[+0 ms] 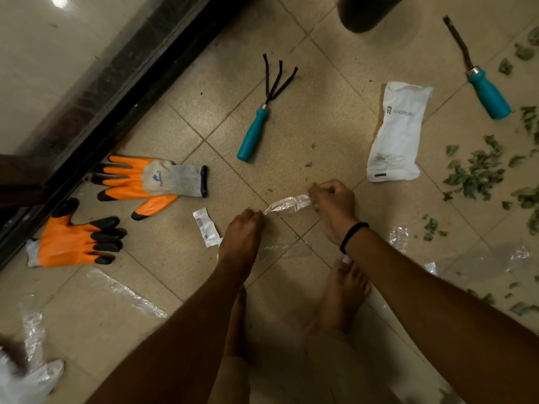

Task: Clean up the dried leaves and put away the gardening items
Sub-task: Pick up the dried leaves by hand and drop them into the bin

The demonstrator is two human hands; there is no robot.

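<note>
My left hand (243,231) and my right hand (334,209) each pinch one end of a strip of clear plastic wrap (287,204), held stretched just above the tiled floor. A teal-handled hand rake (264,118) lies beyond them. A second teal-handled tool (481,77) lies at the far right. Two orange and black gardening gloves lie at the left, one (148,182) above the other (77,242). Dried green leaves (478,170) are scattered over the floor at the right.
A white plastic pouch (398,132) lies between the rake and the leaves. A small white packet (207,227) sits by my left hand. More clear plastic scraps (128,293) litter the floor. A dark pot (364,11) stands at the top. My bare feet (344,290) are below my hands.
</note>
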